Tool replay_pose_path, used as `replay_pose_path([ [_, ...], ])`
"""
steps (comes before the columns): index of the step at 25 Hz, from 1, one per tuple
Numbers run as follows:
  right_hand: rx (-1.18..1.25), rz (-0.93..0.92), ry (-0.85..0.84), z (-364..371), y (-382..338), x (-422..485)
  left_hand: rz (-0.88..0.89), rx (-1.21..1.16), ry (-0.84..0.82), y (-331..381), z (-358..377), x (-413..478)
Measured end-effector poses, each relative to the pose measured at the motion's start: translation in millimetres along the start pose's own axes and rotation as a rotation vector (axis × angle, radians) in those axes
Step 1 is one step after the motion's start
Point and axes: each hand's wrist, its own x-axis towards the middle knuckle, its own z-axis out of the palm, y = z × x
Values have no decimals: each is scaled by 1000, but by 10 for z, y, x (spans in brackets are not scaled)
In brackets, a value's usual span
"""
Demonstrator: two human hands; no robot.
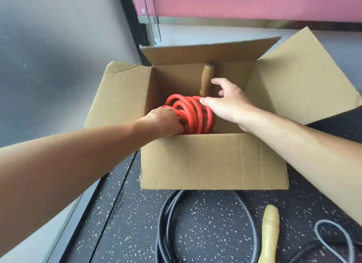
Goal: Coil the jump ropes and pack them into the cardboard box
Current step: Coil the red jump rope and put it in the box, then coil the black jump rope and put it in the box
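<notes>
Cardboard is the material in the middle of my view: the cardboard box [213, 161] stands open on the dark speckled floor [121, 229], its flaps spread out to all sides.

Starting from the left, my left hand [166, 121] reaches over the near-left corner of the box and goes down inside. It is closed on the red jump rope [191, 113], which is already wound into a tight coil and sits low against the left wall of the box. Its fingers are hidden behind the loops, so I judge the grip only from how the hand curls.

Next to the right, one wooden handle [206, 78] of this rope leans upright against the far wall of the box. My right hand [228, 104] is also inside, with loose, half-open fingers; the thumb touches the right side of the red coil, and I see nothing held in it.

On the floor before the near wall of the box lies a black jump rope [168, 219], in wide loops and not coiled tight, with a pale wooden handle [269, 235] beside it. At the lower right corner a grey cord [333, 235] also lies loose.

By my judgement, one rope is almost packed and at least the black one waits to be coiled and put in.
</notes>
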Motion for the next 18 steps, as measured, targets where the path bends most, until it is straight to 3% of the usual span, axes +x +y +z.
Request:
replay_pose_path([
  [6,96,-113,152,-283,132,-442,-168,-57,44,-23,-163,-253],
  [8,153,-226,239,-377,135,-713,-107,-93,172,-60,-207,-444],
  [10,212,-389,251,-424,161,-1064,118,-292,394,-139,-144,-666],
  [13,146,-579,94,-333,350,-1631,381,-537,654,-125,143,-1044],
  [18,-11,-399,-240,-5,775,-2321,521,-554,658,225,436,-1532],
])
